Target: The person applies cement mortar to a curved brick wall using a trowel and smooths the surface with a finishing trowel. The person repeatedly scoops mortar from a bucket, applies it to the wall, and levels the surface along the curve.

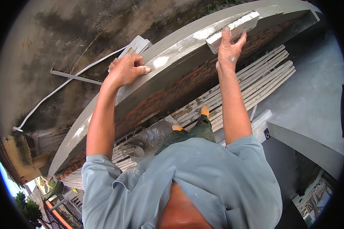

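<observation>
Across the upper middle runs a curved, freshly rendered grey ledge (176, 49) with white patches of paste on its top. My left hand (128, 69) is closed at the ledge's far side, its thumb resting on the top edge. A pale grey, box-edged slab (140, 44) sticks out behind its knuckles; the curled fingers appear to grip it, though the hold is partly hidden. Farther right, my right hand (229, 51) holds a rectangular pale block (237, 26) against the ledge's near edge. Its thumb lies over the block's white-smeared upper edge; some fingers are out of sight behind.
Below the ledge is red brickwork (179, 82). I stand on a platform of bamboo poles (256, 78) in yellow-orange shoes (205, 110). A bucket (137, 149) sits left of my feet. Past the ledge, a white pipe (61, 89) and a metal bar (76, 77) cross a stained surface.
</observation>
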